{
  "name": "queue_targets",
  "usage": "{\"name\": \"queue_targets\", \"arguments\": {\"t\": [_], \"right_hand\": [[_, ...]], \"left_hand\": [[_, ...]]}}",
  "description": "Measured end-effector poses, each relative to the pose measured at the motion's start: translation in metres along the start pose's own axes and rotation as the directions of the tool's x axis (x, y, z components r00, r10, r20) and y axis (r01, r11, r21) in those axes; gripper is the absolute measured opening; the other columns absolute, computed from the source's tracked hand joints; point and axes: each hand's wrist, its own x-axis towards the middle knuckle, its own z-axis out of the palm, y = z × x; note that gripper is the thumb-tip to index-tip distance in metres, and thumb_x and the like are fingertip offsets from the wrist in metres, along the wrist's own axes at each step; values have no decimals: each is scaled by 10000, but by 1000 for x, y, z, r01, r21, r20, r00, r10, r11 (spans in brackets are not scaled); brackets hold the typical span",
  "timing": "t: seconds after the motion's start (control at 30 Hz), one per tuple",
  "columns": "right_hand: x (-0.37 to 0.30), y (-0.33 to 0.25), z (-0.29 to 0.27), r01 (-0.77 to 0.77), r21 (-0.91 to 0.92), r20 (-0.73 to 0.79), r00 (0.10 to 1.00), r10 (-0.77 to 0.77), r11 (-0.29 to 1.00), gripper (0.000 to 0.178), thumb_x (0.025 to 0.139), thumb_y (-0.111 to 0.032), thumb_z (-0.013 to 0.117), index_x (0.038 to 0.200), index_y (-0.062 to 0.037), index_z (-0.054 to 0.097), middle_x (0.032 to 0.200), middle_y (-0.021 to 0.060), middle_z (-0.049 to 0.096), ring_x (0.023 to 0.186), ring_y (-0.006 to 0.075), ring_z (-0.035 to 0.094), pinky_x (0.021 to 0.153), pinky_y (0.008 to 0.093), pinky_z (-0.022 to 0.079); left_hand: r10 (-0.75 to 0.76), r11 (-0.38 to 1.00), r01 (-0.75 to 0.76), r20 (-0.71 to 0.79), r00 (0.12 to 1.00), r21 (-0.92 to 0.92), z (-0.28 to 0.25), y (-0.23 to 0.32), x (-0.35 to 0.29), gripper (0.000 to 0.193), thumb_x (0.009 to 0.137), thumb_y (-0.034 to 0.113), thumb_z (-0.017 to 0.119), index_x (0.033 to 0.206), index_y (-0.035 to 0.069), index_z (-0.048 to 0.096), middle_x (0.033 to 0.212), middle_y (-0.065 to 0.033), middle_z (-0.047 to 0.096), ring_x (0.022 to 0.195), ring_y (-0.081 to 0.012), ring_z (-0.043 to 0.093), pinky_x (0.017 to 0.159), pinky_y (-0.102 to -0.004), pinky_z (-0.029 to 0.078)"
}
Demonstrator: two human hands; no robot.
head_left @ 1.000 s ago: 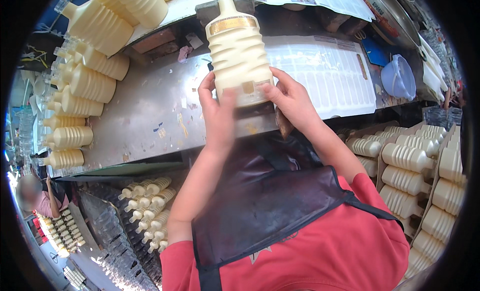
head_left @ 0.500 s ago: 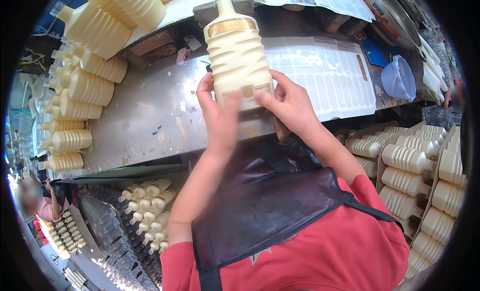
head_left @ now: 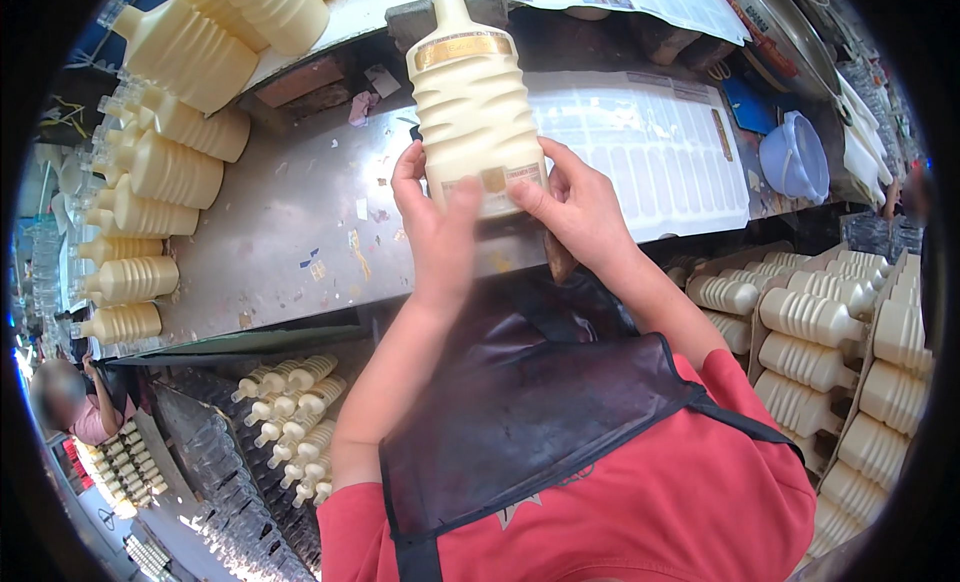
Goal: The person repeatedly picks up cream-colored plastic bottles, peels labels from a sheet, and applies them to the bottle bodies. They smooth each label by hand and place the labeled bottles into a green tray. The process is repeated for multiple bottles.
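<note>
Cream ribbed bottle (head_left: 470, 117) at 12 o'clock over metal table (head_left: 275, 232), neck toward 12, gold band (head_left: 462, 51) near shoulder; left hand (head_left: 432, 212) clamped on its lower end from 7 o'clock, fingers along edge, thumb on front, blurred; right hand (head_left: 570, 197) clamped from 5 o'clock, thumb pressed on lower label (head_left: 494, 181); white sticker sheet (head_left: 650, 167) at 2 o'clock, blue bucket (head_left: 793, 159) beyond; row of bottles (head_left: 160, 207) at 10; boxed bottles (head_left: 805, 362) between 3 and 4.
</note>
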Motion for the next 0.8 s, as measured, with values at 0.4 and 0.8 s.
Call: {"name": "queue_targets", "arguments": {"t": [0.4, 0.8], "right_hand": [[7, 0, -5, -44, 113, 61, 997, 37, 993, 597, 915, -472, 714, 1310, -30, 643, 779, 114, 701, 707, 210, 685, 694, 346, 536], [13, 25, -7, -71, 481, 178, 984, -18, 874, 508, 1014, -350, 624, 1395, -16, 600, 1059, 99, 721, 937, 138, 639, 863, 302, 509]], "left_hand": [[58, 977, -41, -79, 995, 209, 7, 5, 6, 801, 867, 287, 754, 1467, -54, 347, 1411, -230, 429, 1324, -341, 452, 1140, -462, 363], [62, 994, -60, 18, 998, -95, -2, -1, 3, 653, 1031, 292, 596, 1524, -27, 311, 1488, -182, 421, 1378, -266, 421, 1178, -412, 323]]}}
